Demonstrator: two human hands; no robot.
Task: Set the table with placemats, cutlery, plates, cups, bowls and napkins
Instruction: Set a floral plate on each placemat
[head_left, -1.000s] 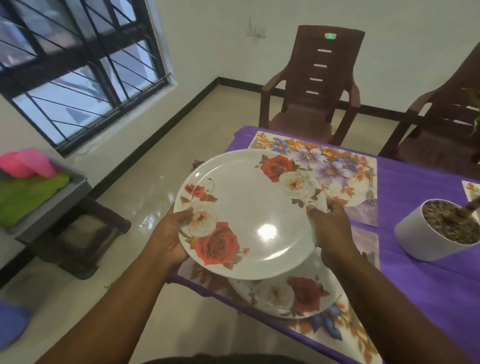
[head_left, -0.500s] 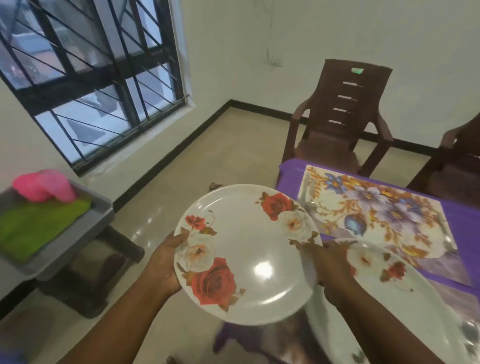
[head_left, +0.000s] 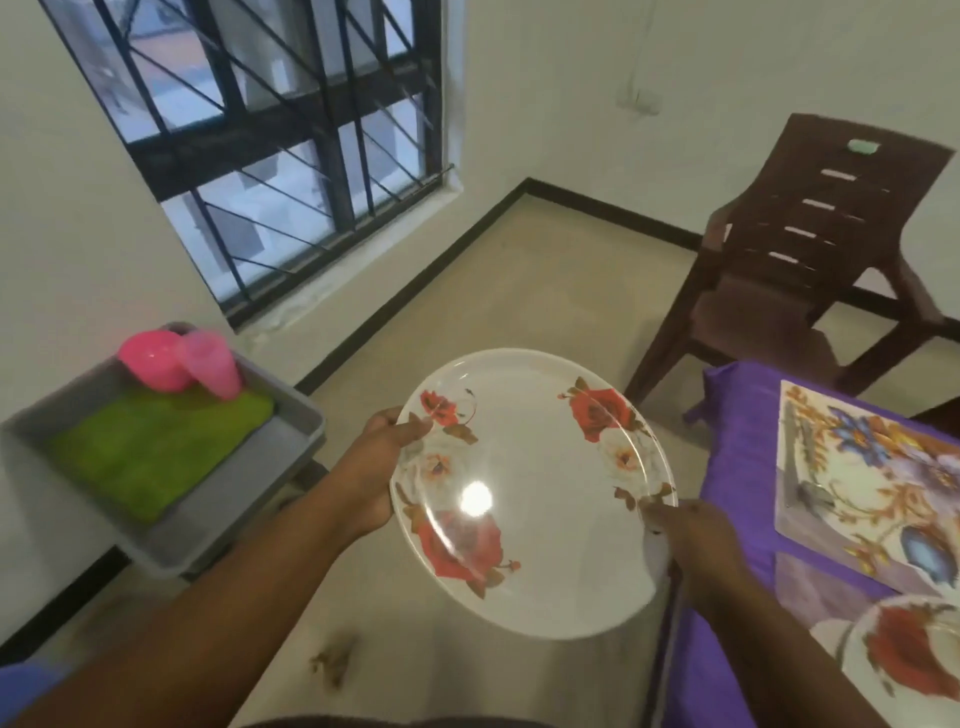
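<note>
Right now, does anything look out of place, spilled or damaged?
Only a small brown patch of debris on the floor, below the floral plate held in both hands. The plate looks intact; nothing else stands out.

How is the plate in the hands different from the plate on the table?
The held plate is up over the floor, gripped by the left hand and right hand; the table plate lies on the purple tablecloth. The held plate shows whole; the table plate is cut off. Both are white with red roses.

Bare forearms, seemingly no sleeves
</note>
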